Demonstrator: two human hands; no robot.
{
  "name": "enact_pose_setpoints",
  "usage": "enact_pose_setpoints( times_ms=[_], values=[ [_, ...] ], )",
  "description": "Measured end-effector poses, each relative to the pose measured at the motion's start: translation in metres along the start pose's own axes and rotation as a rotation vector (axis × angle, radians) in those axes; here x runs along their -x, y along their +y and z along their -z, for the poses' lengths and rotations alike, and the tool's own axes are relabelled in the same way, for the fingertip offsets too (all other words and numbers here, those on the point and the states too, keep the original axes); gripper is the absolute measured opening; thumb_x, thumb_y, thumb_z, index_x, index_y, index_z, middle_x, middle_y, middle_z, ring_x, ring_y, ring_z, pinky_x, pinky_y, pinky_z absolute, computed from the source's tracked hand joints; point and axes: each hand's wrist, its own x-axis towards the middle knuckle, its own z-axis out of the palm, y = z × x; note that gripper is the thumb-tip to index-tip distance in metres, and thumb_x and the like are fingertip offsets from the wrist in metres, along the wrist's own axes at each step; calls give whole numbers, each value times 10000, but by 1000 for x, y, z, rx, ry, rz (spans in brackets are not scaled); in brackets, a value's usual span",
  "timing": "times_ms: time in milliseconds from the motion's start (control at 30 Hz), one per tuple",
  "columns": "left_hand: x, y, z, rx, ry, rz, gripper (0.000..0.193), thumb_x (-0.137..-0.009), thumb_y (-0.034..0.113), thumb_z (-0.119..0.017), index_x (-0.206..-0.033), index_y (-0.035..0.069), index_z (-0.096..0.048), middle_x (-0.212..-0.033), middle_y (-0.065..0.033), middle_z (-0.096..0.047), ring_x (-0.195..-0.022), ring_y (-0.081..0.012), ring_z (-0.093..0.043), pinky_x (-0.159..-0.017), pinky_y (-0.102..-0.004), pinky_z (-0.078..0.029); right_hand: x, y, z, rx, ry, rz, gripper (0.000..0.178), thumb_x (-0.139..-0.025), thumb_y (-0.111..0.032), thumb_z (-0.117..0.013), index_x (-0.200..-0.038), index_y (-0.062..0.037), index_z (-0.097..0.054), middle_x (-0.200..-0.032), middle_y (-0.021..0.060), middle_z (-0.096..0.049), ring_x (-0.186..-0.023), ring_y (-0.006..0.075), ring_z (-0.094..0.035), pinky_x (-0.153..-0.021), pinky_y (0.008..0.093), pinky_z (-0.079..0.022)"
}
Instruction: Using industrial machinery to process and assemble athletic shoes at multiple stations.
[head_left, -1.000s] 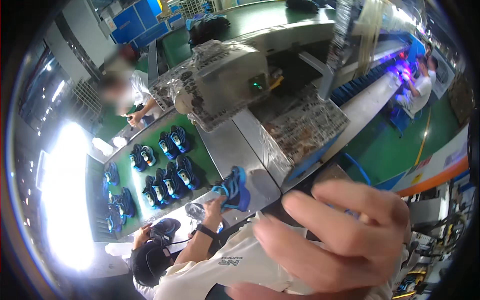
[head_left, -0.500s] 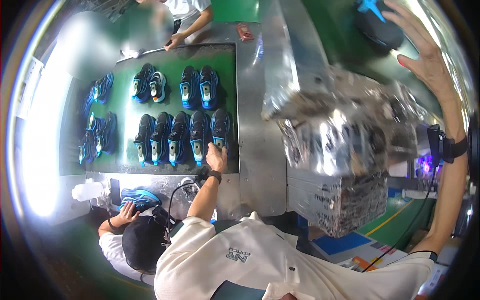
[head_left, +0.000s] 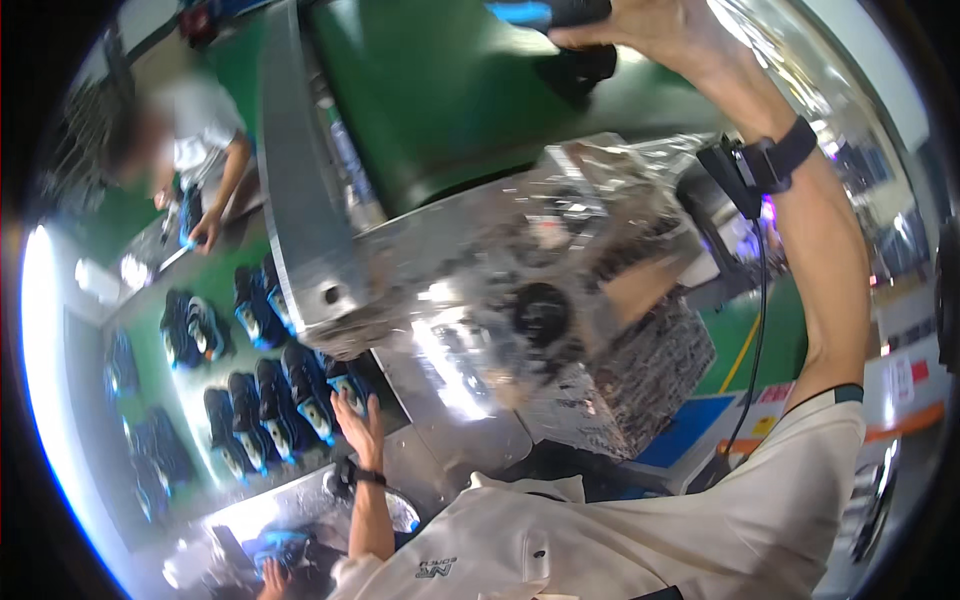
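My left hand point(head_left: 358, 428) is open, fingers spread, at the heel of the end shoe point(head_left: 343, 382) in the front row of black-and-blue sneakers. Whether its fingertips touch that shoe I cannot tell. Far off at the top, my right hand point(head_left: 665, 35) closes round a dark sneaker point(head_left: 580, 12) with a bright blue part, held over a green belt. The top picture edge cuts off part of that shoe and some fingers. More sneakers point(head_left: 255, 422) stand on the green surface point(head_left: 205, 375) to the left, one of them with a white-and-orange heel point(head_left: 204, 328).
A foil-wrapped machine point(head_left: 540, 310) stands between my arms, blurred. A metal rail point(head_left: 285, 190) runs up beside the belt point(head_left: 420, 90). Across the left surface, a co-worker's hand point(head_left: 205, 232) is beside a sneaker. Another person's hand point(head_left: 272, 578) touches a blue shoe point(head_left: 280, 545) at lower left.
The view has swung to the right. My right hand has gone from spread fingers beside the dark sneaker to a grip on it. My left hand has loosened from the end shoe.
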Motion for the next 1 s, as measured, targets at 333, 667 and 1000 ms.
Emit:
enact_pose_setpoints(
  times_ms=[333, 667, 1000],
  values=[
    [24, 324, 90, 1513, -1531, 63, 760, -887, 505, -619, -1378, -40, -420, -1347, -223, -519, -1242, -378, -511, -1065, -529, -386, 139, 24, 251, -237, 552, -997, 405, -777, -363, -778, -919, 8, -696, -828, 53, -681, -741, 131, -616, -676, 266, -500],
    [156, 510, 99, 1668, -2181, 125, 797, -822, 321, -740, -1424, -32, -354, -1280, -131, -572, -1135, -242, -597, -975, -365, -493, 367, -184, 394, -341, 375, -1721, 381, -836, -377, -703, -962, -19, -726, -848, 73, -701, -776, 127, -629, -710, 293, -510],
    [427, 544, 148, 1105, -2279, -347, 513, -872, 70, -646, -1344, -34, -473, -1151, -83, -628, -1004, -159, -608, -894, -304, -491, 446, -517, 537, 33, 910, -2137, 704, -784, -344, -746, -1348, -36, -459, -1238, 137, -572, -1112, 165, -534, -894, 313, -476]
  ],
)
